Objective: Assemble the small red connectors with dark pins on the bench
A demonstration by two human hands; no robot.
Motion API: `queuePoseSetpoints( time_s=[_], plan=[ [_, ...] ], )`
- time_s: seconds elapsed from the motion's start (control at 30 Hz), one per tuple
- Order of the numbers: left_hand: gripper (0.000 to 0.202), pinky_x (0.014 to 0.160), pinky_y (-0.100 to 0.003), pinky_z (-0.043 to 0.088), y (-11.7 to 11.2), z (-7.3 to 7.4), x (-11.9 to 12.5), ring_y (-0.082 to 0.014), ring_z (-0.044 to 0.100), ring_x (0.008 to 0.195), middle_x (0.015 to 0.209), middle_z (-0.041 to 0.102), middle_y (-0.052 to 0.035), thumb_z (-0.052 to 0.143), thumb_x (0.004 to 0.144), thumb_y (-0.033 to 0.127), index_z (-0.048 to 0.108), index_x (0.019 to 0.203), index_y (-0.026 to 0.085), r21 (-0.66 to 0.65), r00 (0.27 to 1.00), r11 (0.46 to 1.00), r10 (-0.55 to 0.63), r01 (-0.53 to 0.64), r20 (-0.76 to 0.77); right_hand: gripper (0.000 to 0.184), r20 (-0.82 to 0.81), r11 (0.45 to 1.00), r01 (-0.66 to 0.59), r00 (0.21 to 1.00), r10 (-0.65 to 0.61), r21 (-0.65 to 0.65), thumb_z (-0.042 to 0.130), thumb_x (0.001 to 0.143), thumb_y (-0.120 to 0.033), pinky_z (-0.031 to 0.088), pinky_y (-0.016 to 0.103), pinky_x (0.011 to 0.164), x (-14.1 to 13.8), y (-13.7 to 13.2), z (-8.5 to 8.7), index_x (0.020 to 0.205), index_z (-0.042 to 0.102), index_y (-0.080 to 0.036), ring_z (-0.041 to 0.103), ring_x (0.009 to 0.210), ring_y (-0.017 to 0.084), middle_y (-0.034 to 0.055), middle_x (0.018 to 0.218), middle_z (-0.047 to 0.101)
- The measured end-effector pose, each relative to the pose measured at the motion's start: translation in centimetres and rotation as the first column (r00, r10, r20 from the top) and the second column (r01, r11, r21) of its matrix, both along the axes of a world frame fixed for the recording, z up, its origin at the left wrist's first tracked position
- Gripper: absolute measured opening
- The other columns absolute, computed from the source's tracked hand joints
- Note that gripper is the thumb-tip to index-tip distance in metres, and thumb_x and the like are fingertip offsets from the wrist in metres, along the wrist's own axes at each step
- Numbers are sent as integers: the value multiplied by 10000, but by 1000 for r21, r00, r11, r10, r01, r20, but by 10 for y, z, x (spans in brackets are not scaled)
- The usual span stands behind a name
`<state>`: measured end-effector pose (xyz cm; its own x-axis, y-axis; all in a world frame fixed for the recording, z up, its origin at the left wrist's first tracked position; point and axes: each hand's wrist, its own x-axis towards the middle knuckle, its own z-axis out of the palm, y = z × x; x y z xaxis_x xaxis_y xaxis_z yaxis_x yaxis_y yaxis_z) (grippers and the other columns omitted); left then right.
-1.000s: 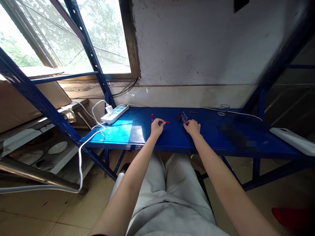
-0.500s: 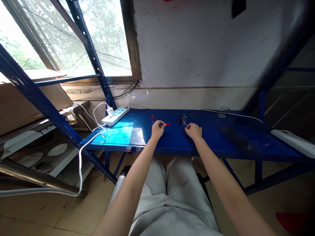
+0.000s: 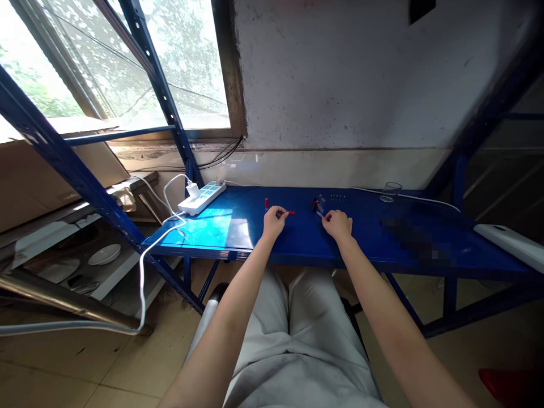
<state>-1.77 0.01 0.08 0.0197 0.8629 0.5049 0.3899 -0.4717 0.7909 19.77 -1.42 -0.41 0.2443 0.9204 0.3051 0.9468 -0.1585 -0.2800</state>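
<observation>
My left hand point(image 3: 274, 222) is closed, fingertips pinching a slim red stick-like piece point(image 3: 291, 212) that points to the right. Just behind that hand is another small red piece point(image 3: 266, 203) with a pale lower end. My right hand point(image 3: 339, 224) is also closed, its thumb and fingers pinching a thin, pale, clear-looking stick point(image 3: 321, 215); its far end is near a small cluster of clear pieces point(image 3: 322, 203). Beside the cluster lie short red and black pieces point(image 3: 315, 204). All these are too small to name exactly.
On the blue table point(image 3: 297, 243), several tiny pale pieces point(image 3: 338, 198) form rows behind my right hand. A clear glass point(image 3: 390, 192) stands at the back right. A white power strip point(image 3: 203, 198) with a plugged-in charger is at left; a white object point(image 3: 510, 243) sits far right.
The view has shifted slightly, so the table sits a little higher and further right. Both hands keep their grips, with little visible movement over the table.
</observation>
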Motion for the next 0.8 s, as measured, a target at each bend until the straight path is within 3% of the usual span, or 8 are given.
queuePoseSetpoints(
  time_s=[0.13, 0.33, 0.53, 0.7, 0.8],
  plan=[
    [52, 679, -260, 434, 0, 0, 0, -133, 526, 741, 811, 596, -20, 570, 757, 233, 571, 757, 181, 10, 1000, 1000, -8, 8, 3, 217, 9, 999, -1, 1000, 1, -39, 446, 785, -357, 343, 368, 736, -3, -6, 3, 766, 554, -170, 515, 847, 223, 83, 879, 567],
    [38, 674, -258, 429, 0, 0, 0, -131, 530, 738, 808, 597, -22, 571, 756, 216, 575, 758, 178, 4, 1000, 1000, -8, 8, 3, 377, 63, 998, -52, 997, 55, -40, 416, 828, -431, 361, 372, 775, -8, 1, 5, 1009, 561, -134, 506, 969, 257, 134, 1027, 564],
    [45, 677, -259, 428, -1, 1, 0, -135, 531, 745, 812, 595, -26, 569, 757, 221, 578, 762, 177, 6, 1000, 1000, -16, 16, 15, 287, 39, 995, -96, 994, 98, -40, 455, 835, -370, 403, 323, 669, -9, 14, 3, 895, 615, -139, 558, 861, 234, 136, 989, 582],
    [44, 692, -266, 425, -1, 1, 0, -137, 532, 743, 810, 598, -27, 571, 752, 219, 579, 751, 176, 4, 1000, 1000, -15, 15, 27, 170, -33, 988, -138, 990, 136, -64, 472, 817, -259, 382, 288, 571, -15, 14, 12, 782, 604, -158, 569, 714, 199, 107, 815, 617],
    [39, 683, -260, 425, 1, 0, 0, -130, 532, 726, 800, 600, -25, 575, 745, 211, 578, 742, 173, 3, 999, 1000, -1, 1, 35, 140, -107, 978, -183, 975, 193, 97, 478, 804, -283, 379, 279, 580, -26, 9, 25, 809, 575, -182, 557, 689, 180, 72, 767, 612]
  ],
)
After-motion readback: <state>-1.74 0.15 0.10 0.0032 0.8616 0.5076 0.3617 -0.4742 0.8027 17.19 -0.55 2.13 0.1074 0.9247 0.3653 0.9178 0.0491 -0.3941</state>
